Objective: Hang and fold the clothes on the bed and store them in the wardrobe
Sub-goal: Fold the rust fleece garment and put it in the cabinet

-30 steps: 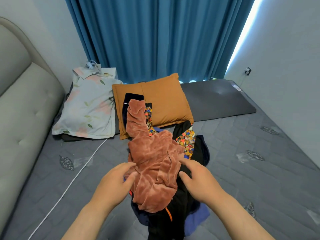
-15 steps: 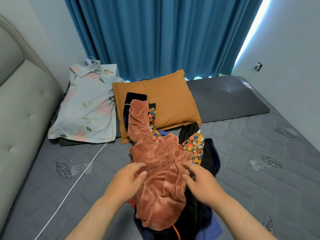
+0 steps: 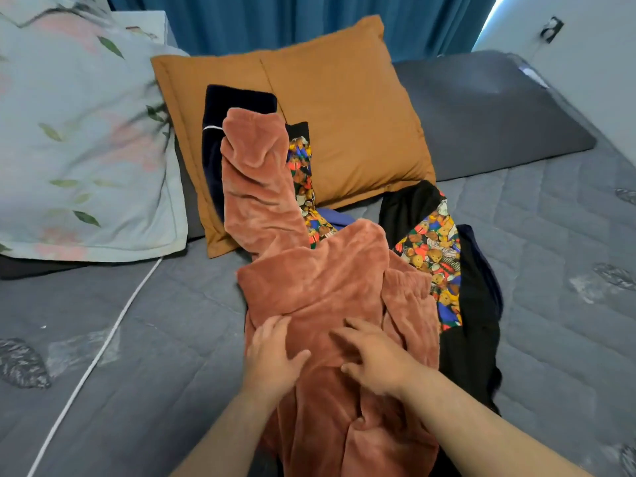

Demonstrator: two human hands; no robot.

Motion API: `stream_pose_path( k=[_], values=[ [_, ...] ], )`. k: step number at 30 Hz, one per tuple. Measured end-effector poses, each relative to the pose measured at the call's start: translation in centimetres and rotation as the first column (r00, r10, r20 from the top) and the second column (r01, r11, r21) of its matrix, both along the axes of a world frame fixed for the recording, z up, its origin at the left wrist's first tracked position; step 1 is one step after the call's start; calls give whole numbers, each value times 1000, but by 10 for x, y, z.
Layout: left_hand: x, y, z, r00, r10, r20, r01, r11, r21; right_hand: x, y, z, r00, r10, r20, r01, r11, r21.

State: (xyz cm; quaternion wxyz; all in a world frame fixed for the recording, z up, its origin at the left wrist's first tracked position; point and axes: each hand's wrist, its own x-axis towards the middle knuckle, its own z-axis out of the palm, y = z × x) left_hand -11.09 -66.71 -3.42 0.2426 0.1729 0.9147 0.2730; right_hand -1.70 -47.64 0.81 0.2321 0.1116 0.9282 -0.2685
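Observation:
A rust-coloured plush garment [image 3: 309, 277] lies crumpled on top of a pile of clothes on the grey bed [image 3: 137, 339], one long part reaching up onto an orange pillow [image 3: 344, 115]. My left hand [image 3: 272, 356] rests on its left side, thumb and fingers spread against the fabric. My right hand [image 3: 375, 359] lies flat on the middle of it, fingers spread. Under it are a black garment [image 3: 471, 339], a bright bear-print fabric [image 3: 433, 256] and a dark navy piece [image 3: 237, 108].
A floral pillow [image 3: 79, 149] sits at the left, a dark grey mat [image 3: 499, 115] at the far right. A white cable [image 3: 103, 342] runs across the bed on the left. Blue curtains [image 3: 275, 18] hang behind, beside a white wall [image 3: 585, 46].
The camera has moved closer and lower over the pile. Both hands have slid inward onto the rust garment, from its edges to resting on its middle.

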Motion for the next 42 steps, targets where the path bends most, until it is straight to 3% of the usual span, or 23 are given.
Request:
stream_pose_path(
  k=[2, 3, 6, 9, 12, 15, 17, 20, 22, 24, 26, 29, 32, 33, 34, 36, 37, 39, 42],
  values=[
    [5, 1, -16, 984, 159, -78, -161, 987, -22, 5, 1, -23, 1000, -18, 10, 18, 999, 34],
    [5, 2, -21, 965, 257, -46, -257, 966, 12, 7, 1, -31, 1000, -7, 7, 6, 999, 50],
    [-2, 5, -25, 855, 465, 228, -505, 846, 171, 10, 5, -43, 999, 42, -6, -41, 990, 131],
    [-13, 1, -18, 869, 375, 322, -478, 804, 355, 14, 9, -41, 998, 52, -45, -42, 980, 195],
    [-17, 2, 8, 884, 270, 382, -421, 813, 401, 17, 9, -28, 994, 32, -107, -9, 978, 209],
    [-18, 4, 37, 837, 282, 469, -501, 741, 447, 19, 12, -6, 962, -174, -211, 188, 981, 46],
    [-19, 6, 57, 715, 306, 629, -663, 583, 470, 20, 17, 18, 886, -354, -298, 343, 935, -89],
    [-25, 14, 96, 556, 286, 780, -813, 380, 441, 19, 18, 69, 791, -472, -389, 429, 882, -197],
    [-32, 24, 128, 532, 225, 816, -837, 288, 466, 20, 15, 107, 747, -582, -322, 489, 808, -328],
    [-37, 33, 163, 580, 177, 795, -808, 245, 536, 21, 12, 143, 682, -692, -236, 556, 701, -447],
    [-44, 40, 198, 676, 157, 720, -731, 270, 627, 21, 12, 180, 597, -784, -168, 597, 574, -560],
    [-48, 46, 246, 786, 65, 615, -603, 298, 740, 21, 13, 230, 467, -883, 47, 588, 271, -762],
    [-34, 49, 287, 735, -80, 674, -625, 308, 718, 21, 16, 279, 368, -905, 211, 478, -11, -878],
    [-23, 51, 296, 726, -79, 683, -606, 398, 689, 21, 18, 295, 340, -908, 246, 437, -79, -896],
    [-11, 52, 305, 754, -80, 652, -513, 547, 661, 22, 20, 309, 317, -908, 273, 402, -131, -906],
    [17, 49, 322, 814, -152, 560, -232, 799, 555, 22, 22, 335, 296, -896, 331, 348, -222, -911],
    [28, 47, 332, 803, -224, 552, -123, 844, 522, 23, 22, 347, 294, -890, 348, 324, -250, -913],
    [39, 44, 348, 764, -308, 567, -66, 837, 543, 24, 22, 365, 289, -904, 315, 338, -211, -917],
    [29, 37, 388, 717, -356, 599, -246, 676, 695, 33, 31, 384, 261, -957, 131, 446, -1, -895]
  ],
)
